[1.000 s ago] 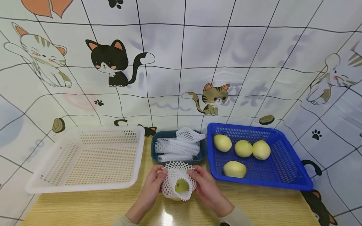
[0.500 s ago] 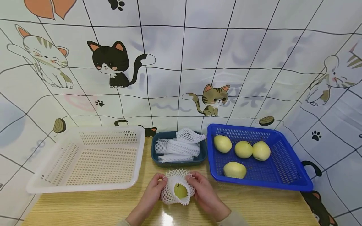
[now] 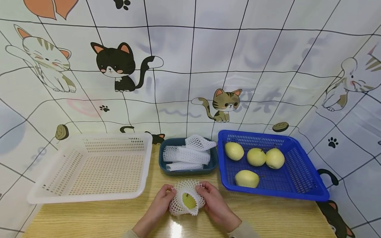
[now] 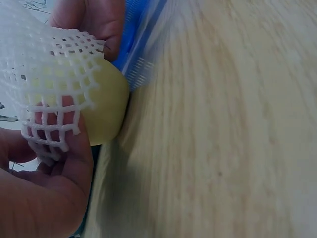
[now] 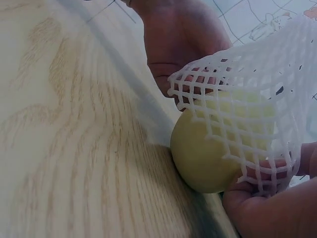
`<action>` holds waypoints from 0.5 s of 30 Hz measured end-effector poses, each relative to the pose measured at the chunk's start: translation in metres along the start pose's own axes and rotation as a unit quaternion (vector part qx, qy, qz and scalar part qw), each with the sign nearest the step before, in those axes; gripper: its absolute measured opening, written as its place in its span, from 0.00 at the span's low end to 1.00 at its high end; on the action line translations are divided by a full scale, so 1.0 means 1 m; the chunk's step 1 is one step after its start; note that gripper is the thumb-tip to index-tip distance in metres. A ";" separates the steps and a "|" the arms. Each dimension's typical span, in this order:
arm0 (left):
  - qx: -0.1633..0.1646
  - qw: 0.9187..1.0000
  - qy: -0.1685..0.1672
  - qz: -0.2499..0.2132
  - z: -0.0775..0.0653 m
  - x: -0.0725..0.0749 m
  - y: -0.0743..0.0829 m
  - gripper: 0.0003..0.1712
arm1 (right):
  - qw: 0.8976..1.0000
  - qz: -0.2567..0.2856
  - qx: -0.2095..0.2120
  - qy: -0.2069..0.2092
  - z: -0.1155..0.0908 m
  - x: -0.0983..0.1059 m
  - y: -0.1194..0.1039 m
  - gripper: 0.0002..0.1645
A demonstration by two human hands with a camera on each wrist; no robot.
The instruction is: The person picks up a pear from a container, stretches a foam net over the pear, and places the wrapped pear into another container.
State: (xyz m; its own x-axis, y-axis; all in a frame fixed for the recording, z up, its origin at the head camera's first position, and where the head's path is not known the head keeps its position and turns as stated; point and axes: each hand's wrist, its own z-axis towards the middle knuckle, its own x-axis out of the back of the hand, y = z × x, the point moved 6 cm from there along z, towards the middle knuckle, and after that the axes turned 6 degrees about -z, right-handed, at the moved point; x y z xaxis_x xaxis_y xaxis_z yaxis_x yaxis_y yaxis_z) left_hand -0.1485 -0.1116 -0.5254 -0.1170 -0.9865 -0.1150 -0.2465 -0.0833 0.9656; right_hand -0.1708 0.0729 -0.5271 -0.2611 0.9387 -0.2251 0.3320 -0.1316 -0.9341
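A white foam fruit net [image 3: 178,204] sits partly over a yellow-green apple [image 3: 189,201] above the wooden table's front. Through the net's upper opening the apple's stem end shows in the head view. My left hand [image 3: 159,203] pinches the net's left side between thumb and fingers, and my right hand [image 3: 216,205] pinches its right side. In the left wrist view, fingers lie inside the mesh against the apple [image 4: 111,106]. The lower part of the apple [image 5: 195,153] sticks out bare from the net [image 5: 247,119] in the right wrist view, close to the table.
Behind the hands stands a dark teal tray [image 3: 186,173] with several foam nets [image 3: 190,155]. A blue basket [image 3: 276,193] on the right holds several apples [image 3: 256,157]. On the left stands a white basket [image 3: 89,197]. A cat-patterned cloth [image 3: 172,82] rises behind.
Both hands have come nearer to the table's front edge with the apple and net, moving mostly in the first half second. The net now sits lower around the apple's stem end.
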 end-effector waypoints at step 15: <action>-0.025 0.996 0.029 0.078 0.005 0.008 -0.006 0.10 | 0.998 -0.042 -0.015 -0.035 0.008 0.008 0.008 0.11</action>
State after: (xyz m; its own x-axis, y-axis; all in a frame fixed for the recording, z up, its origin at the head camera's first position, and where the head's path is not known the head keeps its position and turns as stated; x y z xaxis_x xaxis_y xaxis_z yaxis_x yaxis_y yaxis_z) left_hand -0.1532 -0.1184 -0.5331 -0.0946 -0.9943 0.0492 -0.1805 0.0657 0.9814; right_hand -0.1774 0.0772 -0.5385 -0.3515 0.9214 -0.1658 0.3326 -0.0427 -0.9421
